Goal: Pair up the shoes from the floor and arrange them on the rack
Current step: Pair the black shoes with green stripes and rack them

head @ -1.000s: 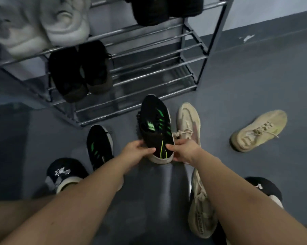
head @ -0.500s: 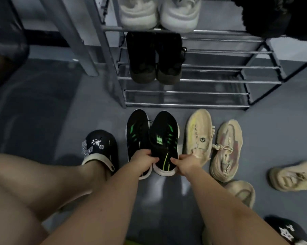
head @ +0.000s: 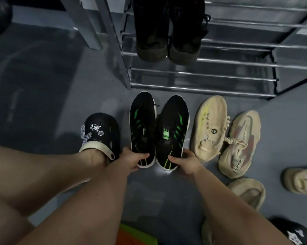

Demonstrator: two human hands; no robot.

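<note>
Two black sneakers with green stripes sit side by side on the grey floor, toes toward the metal shoe rack (head: 219, 64). My left hand (head: 131, 160) grips the heel of the left black sneaker (head: 143, 124). My right hand (head: 186, 161) grips the heel of the right black sneaker (head: 172, 128). To their right lie two beige sneakers, one (head: 211, 126) on its side, the other (head: 241, 145) upright. More beige shoes lie at the right (head: 299, 179) and lower right (head: 248, 191). A dark pair (head: 168, 32) stands on the rack's lower shelf.
My left foot wears a black clog (head: 103, 135) with charms just left of the black sneakers; my right foot's clog (head: 290, 232) shows at the bottom right. A grey post (head: 85, 23) stands left of the rack. The rack's shelves right of the dark pair hold nothing.
The two black sneakers have come together as a pair in front of the rack, each hand now on its own heel. The view has tilted lower and closer to the floor.
</note>
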